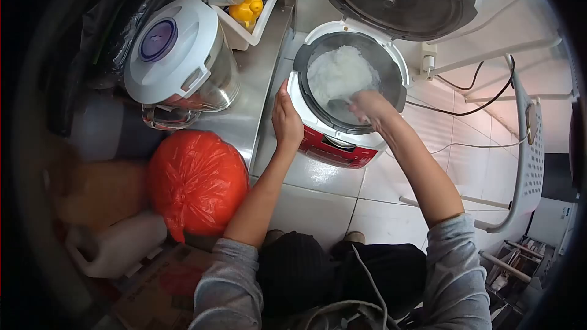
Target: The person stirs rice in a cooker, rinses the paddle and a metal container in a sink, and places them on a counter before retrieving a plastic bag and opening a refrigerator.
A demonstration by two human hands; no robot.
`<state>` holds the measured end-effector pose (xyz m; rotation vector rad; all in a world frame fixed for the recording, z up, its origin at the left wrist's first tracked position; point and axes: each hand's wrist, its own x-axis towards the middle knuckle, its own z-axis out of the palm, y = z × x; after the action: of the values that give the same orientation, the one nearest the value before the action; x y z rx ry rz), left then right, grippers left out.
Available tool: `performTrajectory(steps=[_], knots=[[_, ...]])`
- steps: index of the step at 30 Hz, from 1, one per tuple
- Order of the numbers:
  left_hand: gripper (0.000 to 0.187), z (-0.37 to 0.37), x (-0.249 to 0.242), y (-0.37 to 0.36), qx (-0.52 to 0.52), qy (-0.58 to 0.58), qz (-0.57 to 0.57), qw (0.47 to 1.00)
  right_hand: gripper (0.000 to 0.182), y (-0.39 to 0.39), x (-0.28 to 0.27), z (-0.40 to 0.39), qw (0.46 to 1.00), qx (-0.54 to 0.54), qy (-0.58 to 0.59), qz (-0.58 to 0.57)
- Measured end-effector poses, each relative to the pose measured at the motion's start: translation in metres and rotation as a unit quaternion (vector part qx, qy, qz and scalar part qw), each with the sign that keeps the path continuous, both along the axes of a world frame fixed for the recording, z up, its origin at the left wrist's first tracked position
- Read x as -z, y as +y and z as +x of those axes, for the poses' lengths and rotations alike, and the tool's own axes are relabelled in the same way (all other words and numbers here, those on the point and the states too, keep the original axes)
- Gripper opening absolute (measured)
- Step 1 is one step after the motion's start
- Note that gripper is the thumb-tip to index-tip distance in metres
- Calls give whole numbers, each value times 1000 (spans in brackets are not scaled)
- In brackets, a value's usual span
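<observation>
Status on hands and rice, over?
Left hand against cooker side. Right hand holding paddle. Rice inside cooker. Lid open, clear of hands.

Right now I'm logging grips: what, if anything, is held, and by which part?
The right hand holds a grey scoop, apparently by its hidden handle; the left hand rests against the cooker.

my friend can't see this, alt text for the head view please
A person's right hand holds what looks like a grey spoon in white rice inside an open cooker; the left hand rests on its side. A red bag and a lidded jug sit at left.
</observation>
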<state>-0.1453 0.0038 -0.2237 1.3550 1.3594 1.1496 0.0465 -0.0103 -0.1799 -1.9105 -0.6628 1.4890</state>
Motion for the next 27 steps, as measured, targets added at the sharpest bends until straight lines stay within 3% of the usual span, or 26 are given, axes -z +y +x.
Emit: performTrajectory(steps=[3, 5, 6, 8, 11, 17, 19, 20, 21, 22, 23, 24, 25, 26, 27], knots=[[57, 1, 2, -1, -7, 5, 23, 1000, 13, 9, 9, 13, 996, 53, 64, -11], [55, 1, 2, 0, -5, 12, 34, 999, 16, 10, 5, 33, 914, 196, 349, -63], [55, 1, 1, 1, -5, 14, 35, 999, 16, 8, -4, 38, 914, 196, 351, -63], [53, 2, -3, -1, -16, 45, 25, 999, 19, 0, -34, 44, 697, 322, 639, -47], [53, 2, -7, -2, -14, 44, 31, 998, 23, -15, -45, 57, 653, 336, 676, -54], [51, 4, -8, -3, -12, 19, 0, 1000, 29, -66, -64, 83, 673, 320, 667, -22], [51, 4, -6, -2, -14, 19, -1, 1000, 30, -78, -86, 83, 794, 266, 546, 31], [51, 4, -6, -2, -15, 17, 0, 1000, 30, -82, -100, 80, 794, 266, 546, 31], [51, 4, -6, -2, -15, 17, 0, 1000, 29, -85, -115, 76, 906, 175, 385, 32], [51, 4, -5, -1, -14, 22, 6, 1000, 27, -86, -126, 70, 975, 76, 206, 32], [50, 4, -4, -1, -14, 27, 11, 999, 27, -86, -131, 64, 975, 76, 206, 32], [50, 3, -4, -1, -14, 27, 12, 999, 26, -85, -134, 56, 999, 0, 40, 16], [50, 3, -2, 0, -14, 28, 22, 999, 24, -83, -137, 48, 989, -75, -128, -1], [50, 3, -1, 0, -15, 30, 31, 999, 21, -81, -142, 40, 971, -97, -217, -23], [50, 3, 0, 0, -16, 30, 29, 999, 21, -79, -124, 46, 971, -98, -216, -24]])
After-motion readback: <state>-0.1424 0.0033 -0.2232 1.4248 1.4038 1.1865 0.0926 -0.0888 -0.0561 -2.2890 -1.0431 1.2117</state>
